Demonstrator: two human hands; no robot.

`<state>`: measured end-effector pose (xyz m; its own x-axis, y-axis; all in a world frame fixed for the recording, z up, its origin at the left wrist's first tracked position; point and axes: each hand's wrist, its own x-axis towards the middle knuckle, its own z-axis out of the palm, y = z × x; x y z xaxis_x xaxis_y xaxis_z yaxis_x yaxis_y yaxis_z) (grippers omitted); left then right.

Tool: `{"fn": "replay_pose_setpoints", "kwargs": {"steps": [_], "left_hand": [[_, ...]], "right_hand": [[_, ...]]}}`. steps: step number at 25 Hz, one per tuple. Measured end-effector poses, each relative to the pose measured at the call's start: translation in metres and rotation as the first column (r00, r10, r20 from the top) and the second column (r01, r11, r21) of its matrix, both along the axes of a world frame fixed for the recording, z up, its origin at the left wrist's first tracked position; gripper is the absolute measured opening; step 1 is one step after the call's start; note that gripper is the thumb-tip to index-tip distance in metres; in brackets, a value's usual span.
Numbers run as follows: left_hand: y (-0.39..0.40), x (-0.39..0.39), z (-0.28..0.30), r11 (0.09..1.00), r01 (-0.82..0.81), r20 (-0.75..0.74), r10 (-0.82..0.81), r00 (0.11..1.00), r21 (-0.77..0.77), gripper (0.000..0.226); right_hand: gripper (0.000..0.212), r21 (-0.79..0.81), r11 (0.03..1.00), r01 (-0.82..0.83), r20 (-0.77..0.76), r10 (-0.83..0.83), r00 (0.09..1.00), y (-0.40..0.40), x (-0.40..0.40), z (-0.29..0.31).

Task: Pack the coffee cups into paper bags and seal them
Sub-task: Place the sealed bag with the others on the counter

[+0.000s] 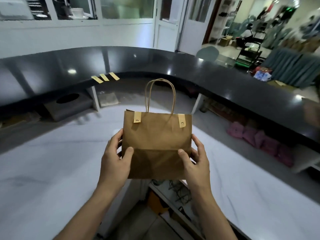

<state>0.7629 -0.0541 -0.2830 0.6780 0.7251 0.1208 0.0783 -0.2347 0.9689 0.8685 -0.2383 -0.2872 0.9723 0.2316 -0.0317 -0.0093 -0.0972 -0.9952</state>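
Brown paper bag | left hand, right hand grip lower side edges

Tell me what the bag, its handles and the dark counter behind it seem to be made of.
Bag: matte brown kraft paper, by its creases and folds. Handles: apparently twisted paper cord, same brown. Dark counter: glossy black, mirrors the lights; perhaps polished stone, though the picture cannot settle it.

Two bare forearms; no sleeves reach the wrists; left hand and right hand ungloved.
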Motion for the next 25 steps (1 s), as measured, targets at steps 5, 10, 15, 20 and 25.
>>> {"fn": "replay_pose_setpoints", "kwargs": {"steps": [5, 10, 15, 20, 25], "left_hand": [[-0.054, 0.035, -0.003, 0.993, 0.121, 0.019, -0.12, 0.993, -0.01, 0.051], [-0.113, 0.077, -0.003, 0.951, 0.307, 0.01, -0.306, 0.952, -0.033, 0.047], [-0.158, 0.111, 0.002, 0.886, 0.462, 0.033, -0.461, 0.887, -0.046, 0.04], [-0.194, 0.15, 0.006, 0.795, 0.606, 0.073, -0.602, 0.795, -0.035, 0.039], [-0.219, 0.2, 0.019, 0.706, 0.708, 0.129, -0.699, 0.703, -0.029, 0.04]], "right_hand": [[0.055, 0.003, 0.993, 0.118, 0.032, -0.118, 0.992, -0.064, 0.014, 0.0], [0.054, -0.004, 0.95, 0.312, 0.04, -0.312, 0.949, -0.137, 0.015, -0.002], [0.051, -0.003, 0.882, 0.471, 0.06, -0.47, 0.881, -0.187, 0.013, 0.0], [0.05, 0.012, 0.792, 0.61, 0.067, -0.609, 0.79, -0.222, 0.019, 0.005], [0.052, 0.025, 0.696, 0.718, 0.094, -0.717, 0.691, -0.244, 0.042, 0.015]]}}
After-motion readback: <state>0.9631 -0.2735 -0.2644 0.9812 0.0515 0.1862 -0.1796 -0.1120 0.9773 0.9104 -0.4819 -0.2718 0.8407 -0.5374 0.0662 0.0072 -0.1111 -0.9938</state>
